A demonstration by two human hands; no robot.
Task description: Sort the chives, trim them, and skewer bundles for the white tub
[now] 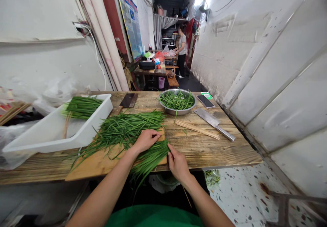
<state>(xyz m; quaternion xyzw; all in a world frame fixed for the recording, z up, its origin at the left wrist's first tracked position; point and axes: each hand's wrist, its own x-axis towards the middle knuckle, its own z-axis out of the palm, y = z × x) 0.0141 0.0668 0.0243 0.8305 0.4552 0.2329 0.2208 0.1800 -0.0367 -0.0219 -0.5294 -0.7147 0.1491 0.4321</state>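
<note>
A bundle of green garlic chives [152, 157] lies across the front right of the wooden cutting board [99, 164], its ends evened up at the right. My left hand [146, 140] is over the bundle's far side, thumb and forefinger pinched together; anything between them is too small to make out. At the bundle's right end, my right hand [178, 164] is closed, fingertips touching the chive ends. A thin bamboo skewer [187, 197] sticks out below its wrist, its upper part hidden by the hand. Behind my left hand spreads a larger loose heap of chives [127, 126].
A white tray [89, 135] with bundled chives stands left. A dark cleaver [129, 100], a steel bowl [166, 110] of cut chives, bamboo skewers [198, 129], a steel cleaver [208, 117] and a phone [205, 101] lie on the table. A person [182, 49] stands far behind.
</note>
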